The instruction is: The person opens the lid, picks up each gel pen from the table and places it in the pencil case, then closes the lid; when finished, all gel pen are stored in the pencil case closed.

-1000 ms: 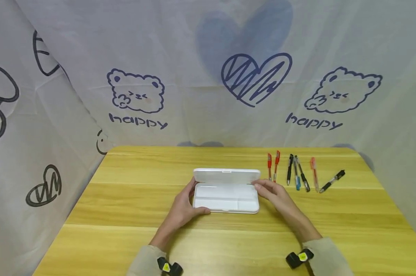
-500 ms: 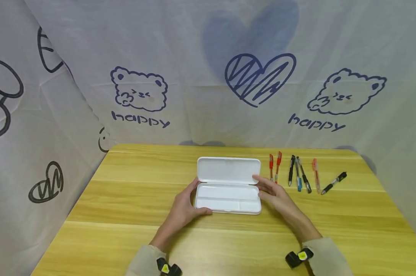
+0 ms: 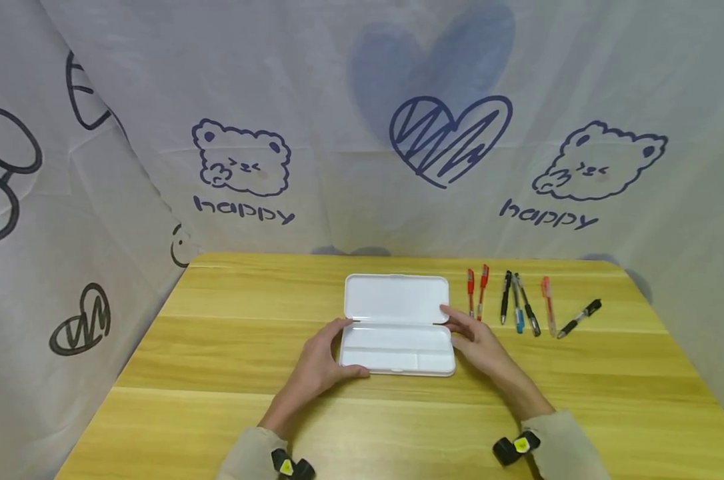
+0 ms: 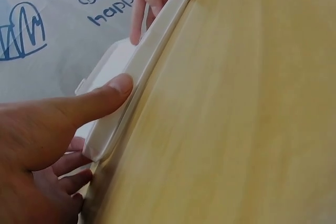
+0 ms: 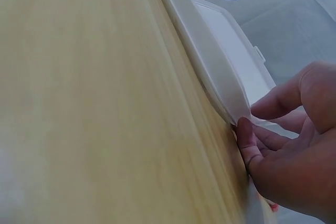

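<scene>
Head view: a left hand (image 3: 320, 360) grips, thumb and fingers curled, the left end of a white pencil case (image 3: 392, 338) lying open on the worktop (image 3: 230, 333); the right hand (image 3: 479, 345), fingers parted, touches its right end. Seven pens (image 3: 505, 297) lie farther right.

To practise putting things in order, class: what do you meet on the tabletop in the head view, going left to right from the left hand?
Left hand → open white case → red pen → second red pen → black pen → pink pen → slanted black-capped pen.
</scene>
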Available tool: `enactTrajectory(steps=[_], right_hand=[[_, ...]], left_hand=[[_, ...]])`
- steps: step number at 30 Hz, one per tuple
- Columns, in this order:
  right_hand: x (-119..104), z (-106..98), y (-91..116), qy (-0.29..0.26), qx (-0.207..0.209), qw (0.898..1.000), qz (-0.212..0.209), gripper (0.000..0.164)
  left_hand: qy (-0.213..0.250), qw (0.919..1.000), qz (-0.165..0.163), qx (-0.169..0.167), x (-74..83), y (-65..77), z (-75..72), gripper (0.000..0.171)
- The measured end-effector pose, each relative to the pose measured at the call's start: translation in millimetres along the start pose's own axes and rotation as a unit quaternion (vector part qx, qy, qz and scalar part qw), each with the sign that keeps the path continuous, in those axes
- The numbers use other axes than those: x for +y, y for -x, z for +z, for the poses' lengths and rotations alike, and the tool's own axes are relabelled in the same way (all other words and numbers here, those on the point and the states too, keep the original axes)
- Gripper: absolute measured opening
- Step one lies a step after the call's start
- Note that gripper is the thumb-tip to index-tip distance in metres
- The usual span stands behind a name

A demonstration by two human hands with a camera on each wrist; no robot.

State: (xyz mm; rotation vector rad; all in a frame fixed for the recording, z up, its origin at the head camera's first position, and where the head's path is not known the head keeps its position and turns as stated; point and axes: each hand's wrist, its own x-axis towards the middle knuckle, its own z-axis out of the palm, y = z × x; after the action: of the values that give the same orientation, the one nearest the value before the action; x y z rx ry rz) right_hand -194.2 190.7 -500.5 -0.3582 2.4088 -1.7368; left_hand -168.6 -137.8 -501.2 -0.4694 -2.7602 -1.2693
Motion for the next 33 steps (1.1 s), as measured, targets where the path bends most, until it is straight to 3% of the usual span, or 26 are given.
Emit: enactTrajectory(steps=[8,14,19,23,26,33], right_hand=[[-0.4,-1.0,1.1,-0.011,0.001,1.0,-0.001,0.054],[0.5,-2.3,1.0,-0.039,0.0,0.999,-0.027,0.048],[-2.6,-11.6,6.2,-0.073,0.024,0.997,-0.011,0.039],[-7.7,-29.0,12.5,-0.078,0.078,0.994,-0.011,0.035],[-11.0,-48.1,16.8,-0.048,0.136,0.99,-0.011,0.036],[-3.3,-96.2,29.6,-0.004,0.259,0.966,0.008,0.031]], left_hand=[[0.003,0.9989,-0.012,-0.045,-8.4,-3.1,-8.8,0.092],[0.02,0.999,-0.019,-0.036,-10.5,-4.3,-11.2,0.094],[0.028,0.9991,-0.013,-0.028,-12.3,-2.8,-9.7,0.094],[0.032,0.999,-0.009,-0.029,-13.1,-1.9,-8.2,0.095],[0.032,0.999,-0.009,-0.029,-13.2,-1.9,-7.2,0.095],[0.024,0.9993,-0.01,-0.027,-13.1,-3.0,-5.7,0.096]])
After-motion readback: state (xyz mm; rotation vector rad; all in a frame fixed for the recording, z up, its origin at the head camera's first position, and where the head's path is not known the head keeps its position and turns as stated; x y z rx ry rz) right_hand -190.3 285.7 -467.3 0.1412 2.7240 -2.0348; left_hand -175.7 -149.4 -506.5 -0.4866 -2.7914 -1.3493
